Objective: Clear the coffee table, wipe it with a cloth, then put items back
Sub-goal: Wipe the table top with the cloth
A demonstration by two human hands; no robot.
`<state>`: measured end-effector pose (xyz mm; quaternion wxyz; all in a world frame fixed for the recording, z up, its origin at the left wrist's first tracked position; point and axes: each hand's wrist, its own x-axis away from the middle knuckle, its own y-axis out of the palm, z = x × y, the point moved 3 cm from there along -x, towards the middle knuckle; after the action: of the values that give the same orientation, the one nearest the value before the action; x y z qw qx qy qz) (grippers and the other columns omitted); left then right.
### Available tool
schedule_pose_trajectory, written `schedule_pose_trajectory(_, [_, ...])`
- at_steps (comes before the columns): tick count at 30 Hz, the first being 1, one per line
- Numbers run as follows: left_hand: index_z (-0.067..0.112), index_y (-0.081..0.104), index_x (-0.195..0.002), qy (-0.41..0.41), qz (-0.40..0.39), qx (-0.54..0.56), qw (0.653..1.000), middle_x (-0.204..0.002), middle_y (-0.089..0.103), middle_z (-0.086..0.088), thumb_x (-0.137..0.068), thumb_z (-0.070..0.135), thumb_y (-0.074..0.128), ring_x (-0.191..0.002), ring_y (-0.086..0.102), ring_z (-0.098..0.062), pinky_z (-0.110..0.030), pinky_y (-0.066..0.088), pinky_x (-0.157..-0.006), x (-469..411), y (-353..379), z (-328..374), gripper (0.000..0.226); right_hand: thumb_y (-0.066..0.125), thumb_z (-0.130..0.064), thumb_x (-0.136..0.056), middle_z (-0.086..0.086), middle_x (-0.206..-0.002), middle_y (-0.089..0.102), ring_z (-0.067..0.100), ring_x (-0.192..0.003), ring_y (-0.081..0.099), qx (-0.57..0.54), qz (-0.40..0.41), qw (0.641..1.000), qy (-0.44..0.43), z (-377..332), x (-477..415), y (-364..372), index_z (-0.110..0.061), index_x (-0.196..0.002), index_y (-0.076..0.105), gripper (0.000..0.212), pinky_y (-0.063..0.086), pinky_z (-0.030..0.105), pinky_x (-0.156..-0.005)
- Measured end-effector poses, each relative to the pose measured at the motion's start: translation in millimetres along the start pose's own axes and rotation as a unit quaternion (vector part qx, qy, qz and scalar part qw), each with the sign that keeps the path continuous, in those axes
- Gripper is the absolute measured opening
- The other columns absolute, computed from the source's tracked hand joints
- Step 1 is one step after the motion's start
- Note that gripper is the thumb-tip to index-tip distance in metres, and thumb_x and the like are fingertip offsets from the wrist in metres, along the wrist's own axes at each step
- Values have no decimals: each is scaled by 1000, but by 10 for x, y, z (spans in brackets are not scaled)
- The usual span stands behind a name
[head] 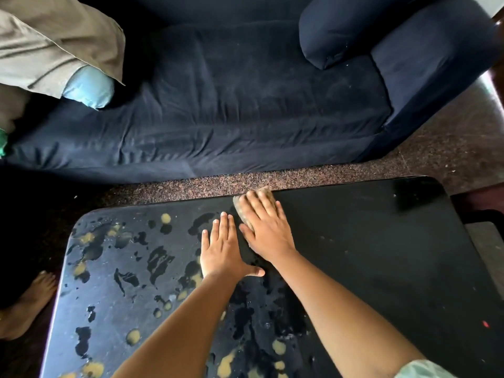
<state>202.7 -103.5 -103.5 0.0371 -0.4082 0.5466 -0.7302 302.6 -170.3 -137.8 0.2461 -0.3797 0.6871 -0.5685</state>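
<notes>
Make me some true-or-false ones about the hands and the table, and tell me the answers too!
1. The right hand presses a cloth on the table. True.
2. The left hand holds a cup. False: it lies flat on the table and holds nothing.
3. The sofa is red. False: it is dark blue.
4. The table's left side has yellowish spots. True.
5. A bare foot stands beside the table. True.
</notes>
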Motion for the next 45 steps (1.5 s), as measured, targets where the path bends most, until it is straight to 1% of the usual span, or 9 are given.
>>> schedule_pose_trajectory(3, [9,-15,-150,31,-2,-36,999,-159,-16,-2,-59,78,65,-147,-11,-19,-41,-11,-117,-19,-88,-128,139,31,-50,-91,-12,-158,15,13,-146,9,49,-38,989,-136,271,130,-20,-35,-150,14,63,15,49,-115])
schedule_pose_trajectory(9, [9,-20,-148,19,-15,-32,999,-158,-22,-4,-58,83,61,-146,-18,-21,-41,-7,-119,-36,-82,-334,141,35,-47,-92,-5,-158,19,21,-146,12,-30,31,978,205,-11,-36,23,-30,-150,21,62,16,53,-114])
schedule_pose_trajectory(16, [10,-23,-147,31,-19,-9,999,-157,-26,-3,-58,81,63,-145,-20,-21,-42,-3,-120,-37,-35,-347,143,33,-49,-89,-12,-155,24,13,-144,19,57,-7,996,-62,95,311,44,-34,-148,23,61,27,52,-112])
schedule_pose_trajectory(21, [10,-25,-147,31,-20,-5,999,-156,-28,-4,-58,80,64,-145,-22,-21,-42,-3,-120,-53,-22,-348,144,31,-48,-88,-1,-152,34,25,-141,28,-7,62,970,237,-8,288,34,-26,-146,32,62,30,55,-107])
schedule_pose_trajectory(27, [9,-24,-147,39,-21,-9,999,-156,-29,-5,-58,81,62,-145,-22,-22,-42,-2,-120,-45,-7,-376,144,36,-49,-90,-12,-156,23,11,-145,16,66,-4,995,-80,82,592,86,-34,-148,23,61,30,50,-111])
schedule_pose_trajectory(32, [9,-26,-146,47,-31,-18,998,-155,-29,-5,-60,81,61,-145,-21,-22,-42,-3,-120,-65,-41,-361,142,28,-48,-91,-6,-155,28,19,-143,24,16,44,977,210,88,583,66,-28,-148,29,60,27,51,-110])
schedule_pose_trajectory(39, [14,-21,-149,80,-41,-53,995,-157,-25,1,-66,80,57,-147,-14,-18,-40,-5,-118,-84,-129,-507,132,37,-49,-91,-11,-157,19,11,-145,15,79,-6,995,-67,87,936,116,-32,-149,23,61,31,48,-111])
schedule_pose_trajectory(43, [14,-23,-148,79,-40,-62,994,-156,-27,0,-68,77,59,-146,-15,-18,-40,-4,-118,-75,-117,-494,131,31,-47,-91,-8,-156,24,16,-143,23,10,35,976,216,24,1025,131,-29,-148,27,60,30,50,-112])
schedule_pose_trajectory(45, [14,-24,-147,78,-36,-60,995,-156,-28,0,-67,78,59,-146,-16,-19,-40,-3,-119,-76,-97,-489,132,29,-48,-92,-4,-156,25,20,-144,23,-15,63,965,252,-194,1036,188,-26,-149,26,61,23,47,-113])
